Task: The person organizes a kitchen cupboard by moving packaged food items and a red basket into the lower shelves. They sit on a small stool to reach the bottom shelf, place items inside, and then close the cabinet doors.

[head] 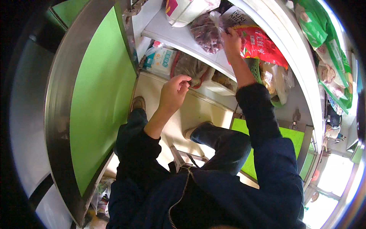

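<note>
My right hand [232, 43] reaches onto the upper cupboard shelf, between a knotted clear plastic bag of dark reddish-brown dried food [207, 34] and a red printed food packet [261, 43]. Its fingertips are beside the clear bag's gathered neck; whether they grip it is hidden. Lower down, my left hand [173, 93] hovers in front of the bottom shelf, loosely curled, with a gap between thumb and index finger and nothing seen in it. Behind its fingertips lies a tied plastic bag [190, 65] with dark contents in a red-rimmed container.
An open green cupboard door [103, 100] stands at left. The upper shelf also holds a white carton [188, 11] and a milk carton [238, 17]. Below are a white-and-teal packet [160, 61] and a green basket [255, 70]. A stool [178, 157] is beneath me. Green food bags [334, 65] lie on the countertop.
</note>
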A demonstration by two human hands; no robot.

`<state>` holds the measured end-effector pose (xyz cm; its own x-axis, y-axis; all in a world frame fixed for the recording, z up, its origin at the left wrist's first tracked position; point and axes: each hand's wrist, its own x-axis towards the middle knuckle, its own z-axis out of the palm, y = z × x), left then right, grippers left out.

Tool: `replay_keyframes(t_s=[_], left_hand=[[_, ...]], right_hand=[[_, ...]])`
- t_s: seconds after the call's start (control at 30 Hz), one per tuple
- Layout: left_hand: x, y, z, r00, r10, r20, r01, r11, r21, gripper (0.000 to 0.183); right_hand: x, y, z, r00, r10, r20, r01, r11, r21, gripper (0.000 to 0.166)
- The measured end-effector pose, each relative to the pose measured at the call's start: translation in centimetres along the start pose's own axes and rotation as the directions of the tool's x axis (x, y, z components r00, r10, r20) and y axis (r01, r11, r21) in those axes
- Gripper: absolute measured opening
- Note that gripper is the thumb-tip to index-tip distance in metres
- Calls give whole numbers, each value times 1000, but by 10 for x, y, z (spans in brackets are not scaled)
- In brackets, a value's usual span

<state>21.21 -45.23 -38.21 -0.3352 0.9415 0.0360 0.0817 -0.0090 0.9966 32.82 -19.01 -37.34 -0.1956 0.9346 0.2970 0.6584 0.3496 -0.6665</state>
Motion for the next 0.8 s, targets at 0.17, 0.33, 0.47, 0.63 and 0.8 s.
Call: replay_keyframes(t_s=[0.17,0.33,0.47,0.63,0.8], left_hand=[[2,-3,-7,996,-91,5,91,996,19,17],[8,3,-12,997,-80,-19,80,995,57,16],[6,7,-16,989,78,-123,-60,988,141,26],[-1,26,-11,945,247,-216,-194,951,240,58],[-13,22,4,936,269,-227,-143,880,453,73]], right_hand=[[38,-10,51,990,139,32,-126,957,-261,60],[63,16,46,984,164,77,-153,980,-123,43],[24,-19,18,976,102,193,-167,918,360,30],[-55,-58,-31,964,27,265,-154,870,469,19],[-170,-81,-38,865,-93,493,-152,889,433,12]])
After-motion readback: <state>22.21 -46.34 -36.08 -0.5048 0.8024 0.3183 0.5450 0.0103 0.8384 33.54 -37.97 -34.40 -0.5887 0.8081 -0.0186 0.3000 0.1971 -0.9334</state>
